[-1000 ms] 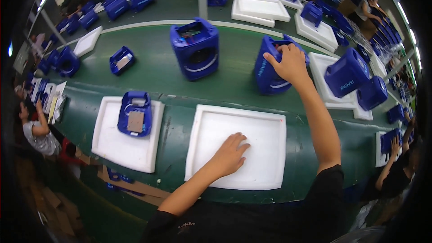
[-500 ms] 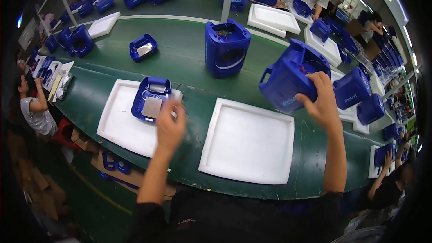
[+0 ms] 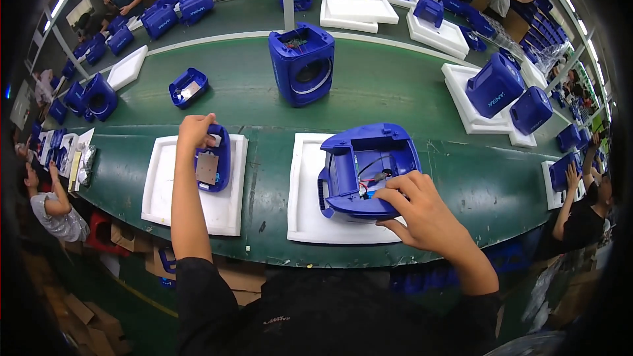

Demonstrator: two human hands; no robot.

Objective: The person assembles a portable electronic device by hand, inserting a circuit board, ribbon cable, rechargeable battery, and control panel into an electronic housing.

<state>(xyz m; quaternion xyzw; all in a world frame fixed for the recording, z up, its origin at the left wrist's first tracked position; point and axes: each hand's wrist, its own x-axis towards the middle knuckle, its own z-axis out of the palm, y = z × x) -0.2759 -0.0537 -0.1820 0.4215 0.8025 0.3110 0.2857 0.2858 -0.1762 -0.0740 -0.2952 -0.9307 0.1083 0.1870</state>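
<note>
Blue plastic for the large housing (image 3: 339, 175), just right of centre in the frame, lying open side up on a white foam tray (image 3: 304, 227), with wires (image 3: 376, 175) showing inside. Right hand (image 3: 415, 207) at the near right corner, gripping the rim between bent fingers and thumb, and covering that corner.

At centre left, on a second foam tray (image 3: 158, 191), a shallow blue shell (image 3: 223, 158) with a flat brown plate (image 3: 207, 167). Left hand (image 3: 194, 132) at the upper edge with fingers curled; impossible to tell whether holding anything. Forearm across the left side of tray and shell.

Beyond, on the green table (image 3: 389, 92), an upright housing (image 3: 300, 69) with a round opening, and farther left a small blue shell (image 3: 188, 89). More blue housings (image 3: 496, 86) on foam at upper right. At upper centre, a grey post (image 3: 288, 0), partly blocking the far row. At the right edge, a co-worker's hand (image 3: 573, 178) against a blue panel.
</note>
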